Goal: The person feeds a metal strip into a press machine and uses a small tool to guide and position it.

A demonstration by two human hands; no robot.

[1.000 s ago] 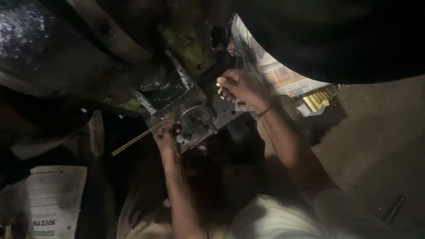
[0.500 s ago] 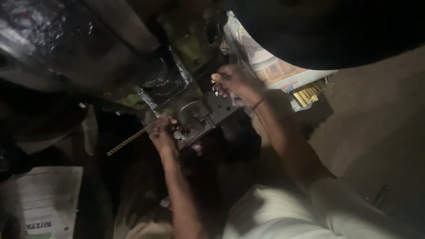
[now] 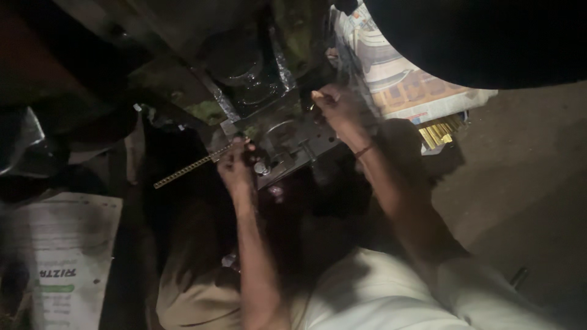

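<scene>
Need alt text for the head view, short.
Two bare hands work on a grey metal block in dim light: the left hand holds a thin brass threaded rod, the right hand grips the block's upper right edge. White printed sack lies lower left.

Hands seemingly on metal assembly

Both arms outstretched, left grip and right grip curled

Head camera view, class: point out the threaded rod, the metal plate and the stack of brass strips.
threaded rod (image 3: 183, 172), head view, middle of its length.
metal plate (image 3: 292, 135), head view, flat top face.
stack of brass strips (image 3: 438, 135), head view, the strips' ends.
</scene>
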